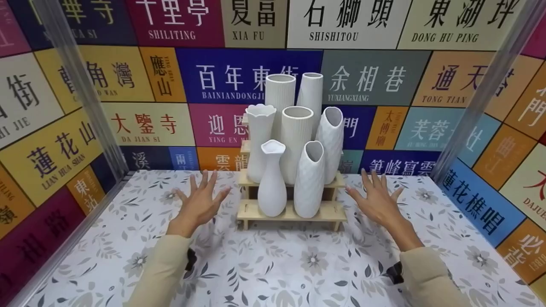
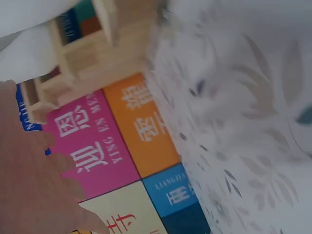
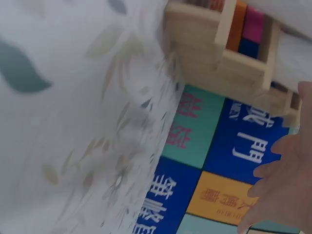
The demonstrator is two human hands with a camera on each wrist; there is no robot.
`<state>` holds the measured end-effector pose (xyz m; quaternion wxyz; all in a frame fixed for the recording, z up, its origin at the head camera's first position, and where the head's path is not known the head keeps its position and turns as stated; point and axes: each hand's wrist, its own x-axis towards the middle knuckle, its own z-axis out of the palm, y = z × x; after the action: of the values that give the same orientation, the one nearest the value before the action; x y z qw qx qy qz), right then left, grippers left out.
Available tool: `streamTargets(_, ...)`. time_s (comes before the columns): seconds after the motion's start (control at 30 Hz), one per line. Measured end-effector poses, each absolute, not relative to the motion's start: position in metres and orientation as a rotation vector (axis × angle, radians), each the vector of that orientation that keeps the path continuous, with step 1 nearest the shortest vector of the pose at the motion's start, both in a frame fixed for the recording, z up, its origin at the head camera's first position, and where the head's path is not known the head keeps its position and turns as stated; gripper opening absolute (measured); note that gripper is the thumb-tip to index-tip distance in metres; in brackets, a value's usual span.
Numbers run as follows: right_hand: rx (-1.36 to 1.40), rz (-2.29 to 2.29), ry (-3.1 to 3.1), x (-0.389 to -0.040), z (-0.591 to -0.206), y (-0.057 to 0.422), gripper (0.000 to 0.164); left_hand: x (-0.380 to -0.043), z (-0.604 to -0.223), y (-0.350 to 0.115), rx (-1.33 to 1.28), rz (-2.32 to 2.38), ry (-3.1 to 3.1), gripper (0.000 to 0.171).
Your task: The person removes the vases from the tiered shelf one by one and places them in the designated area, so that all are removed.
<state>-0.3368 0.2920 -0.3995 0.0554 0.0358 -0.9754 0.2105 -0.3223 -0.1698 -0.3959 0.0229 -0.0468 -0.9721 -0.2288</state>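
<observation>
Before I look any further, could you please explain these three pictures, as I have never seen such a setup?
There is no machine here, only a person's bare left hand and right hand, fingers spread, on either side of a stepped wooden stand. The wide picture comes from a camera worn on the head; the two sideways ones come from cameras on the left and right wrists. The stand bears seven white vases and sits on a floral-patterned tabletop, with coloured panels of Chinese lettering behind. Neither of the hands holds anything.
</observation>
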Motion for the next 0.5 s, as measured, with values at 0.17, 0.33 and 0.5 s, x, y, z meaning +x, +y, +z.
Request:
streamTargets(0.17,0.112,0.908,-2.866,-0.328,-0.388,0.27,0.082,-0.312,-0.385,-0.161,-0.191,-1.024,-2.921,0.077)
streamTargets(0.33,0.108,1.169,-2.728,-0.317,-0.376,0.254,0.079,-0.301,-0.376,-0.153,-0.214,-1.304,-2.768,0.07)
streamTargets(0.5,0.055,1.41,-2.625,-0.307,-0.367,0.243,0.078,-0.294,-0.375,-0.152,-0.183,-1.513,-2.602,0.068)
